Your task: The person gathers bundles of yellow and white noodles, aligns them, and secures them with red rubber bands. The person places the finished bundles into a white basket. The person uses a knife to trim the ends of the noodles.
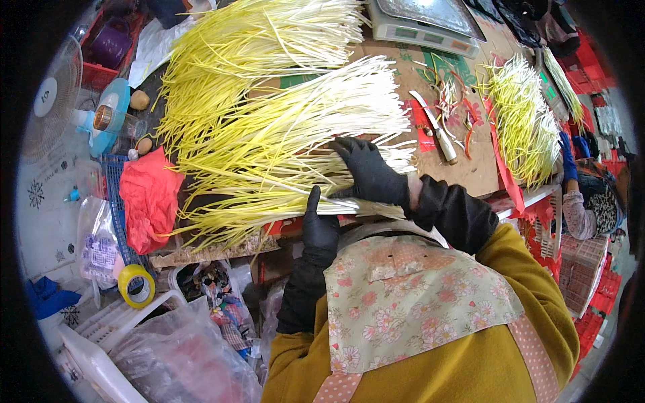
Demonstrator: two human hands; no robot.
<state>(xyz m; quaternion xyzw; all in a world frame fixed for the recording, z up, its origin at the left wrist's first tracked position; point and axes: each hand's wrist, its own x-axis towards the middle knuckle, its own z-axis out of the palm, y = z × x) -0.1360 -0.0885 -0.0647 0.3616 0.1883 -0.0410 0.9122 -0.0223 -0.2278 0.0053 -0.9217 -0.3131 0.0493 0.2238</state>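
Note:
Long yellow chives with white lower stalks lie in a broad layer before me, white ends to the right. My left hand, in a black glove, grips stalks at the near edge, its thumb upright on my side of the pile. Over the white part of the near stalks lies my right hand, also black-gloved. Its thumb and fingers are spread wide apart and touch the chives; the fingertips are partly lost among the stalks. A second heap of chives lies behind this one.
A knife lies on the cardboard beside trimmed scraps. Behind them stands a weighing scale. More chives lie right, near another person's blue-gloved hand. At left are a red plastic bag and yellow tape roll.

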